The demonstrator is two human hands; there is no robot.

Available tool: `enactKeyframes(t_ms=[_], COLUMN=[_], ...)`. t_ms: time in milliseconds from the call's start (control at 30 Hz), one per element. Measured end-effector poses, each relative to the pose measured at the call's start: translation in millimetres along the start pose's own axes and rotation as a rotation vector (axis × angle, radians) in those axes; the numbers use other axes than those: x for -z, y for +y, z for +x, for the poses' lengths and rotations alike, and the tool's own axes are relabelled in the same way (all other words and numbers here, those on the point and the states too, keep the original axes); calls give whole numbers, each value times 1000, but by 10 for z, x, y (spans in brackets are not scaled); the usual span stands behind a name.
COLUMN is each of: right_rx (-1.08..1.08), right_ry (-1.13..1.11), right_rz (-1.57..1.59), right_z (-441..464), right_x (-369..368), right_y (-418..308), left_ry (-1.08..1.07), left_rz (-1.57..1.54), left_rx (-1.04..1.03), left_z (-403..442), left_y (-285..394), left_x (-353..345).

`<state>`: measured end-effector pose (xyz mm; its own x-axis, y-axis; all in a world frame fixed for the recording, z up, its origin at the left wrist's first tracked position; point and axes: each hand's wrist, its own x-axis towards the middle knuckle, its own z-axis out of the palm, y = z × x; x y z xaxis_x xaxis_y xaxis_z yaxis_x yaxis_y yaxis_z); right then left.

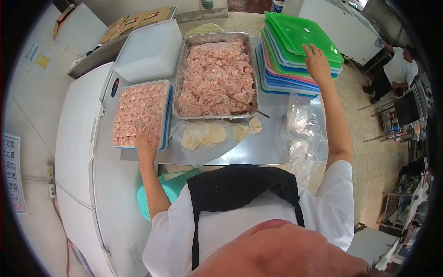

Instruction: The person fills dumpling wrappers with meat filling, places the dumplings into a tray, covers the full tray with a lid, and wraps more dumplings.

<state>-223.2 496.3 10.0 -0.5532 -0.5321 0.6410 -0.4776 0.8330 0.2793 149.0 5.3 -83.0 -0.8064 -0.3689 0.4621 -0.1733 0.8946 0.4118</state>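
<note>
My left hand (pixel 147 141) rests at the near edge of a tray of meat-filled dumplings (pixel 140 108), its fingers stretched out over the last row. The dumplings sit in tight rows, with a blue edge showing under the tray. My right hand (pixel 316 62) reaches to a green plastic lid (pixel 302 34) on top of a stack of coloured lids (pixel 281 76). Its fingers lie spread on the lid's surface. Between my hands stands a deep metal pan (pixel 215 115) heaped with ground meat (pixel 214 74), a thin stick-like utensil (pixel 249 105) poking out.
Round dough wrappers (pixel 207 134) lie on a plastic sheet at the table's near edge. Clear bags (pixel 299 122) with pale contents are at the right. Stacked translucent containers (pixel 150 48) stand back left, beside a white freezer (pixel 76 134). Another person (pixel 399 69) is at far right.
</note>
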Motion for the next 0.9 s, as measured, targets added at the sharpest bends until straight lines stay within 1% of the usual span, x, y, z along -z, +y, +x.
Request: enactKeyframes(t_ms=[100, 200, 300, 367, 433, 533, 567, 600, 667, 733, 800, 867, 900], right_rx=[33, 42, 139, 141, 170, 265, 350, 434, 631, 799, 901, 969, 1005], right_ry=[-115, -185, -56, 24, 102, 223, 189, 155, 146, 188, 261, 256, 233], right_rz=[58, 13, 127, 167, 234, 319, 336, 352, 502, 578, 690, 735, 752], right_z=[5, 58, 146, 279, 395, 545, 575, 615, 732, 794, 798, 727, 668], right_x=[-188, -174, 160, 412, 687, 1198, 1330, 1438, 1626, 1606, 1529, 1426, 1323], right_y=[37, -27, -172, -319, -547, -1203, -1433, -1669, -2228, -2822, -3439, -3953, -4177], left_ry=[8, 44, 84, 130, 156, 156, 147, 102, 8, -13, -68, -163, -184], left_rz=[22, 21, -27, -107, -410, -895, -1063, -1195, -1459, -1574, -1720, -1894, -1930], left_rx=[-4, 20, 80, 148, 236, 400, 462, 467, 472, 503, 557, 634, 650], left_z=[-22, 4, 48, 95, 170, 422, 533, 648, 863, 1065, 1256, 1380, 1398], left_y=[86, 118, 136, 76, -51, -162, -174, -182, -256, -500, -830, -1334, -1588], left_x=[19, 42, 69, 73, 92, 206, 283, 353, 482, 569, 634, 684, 709])
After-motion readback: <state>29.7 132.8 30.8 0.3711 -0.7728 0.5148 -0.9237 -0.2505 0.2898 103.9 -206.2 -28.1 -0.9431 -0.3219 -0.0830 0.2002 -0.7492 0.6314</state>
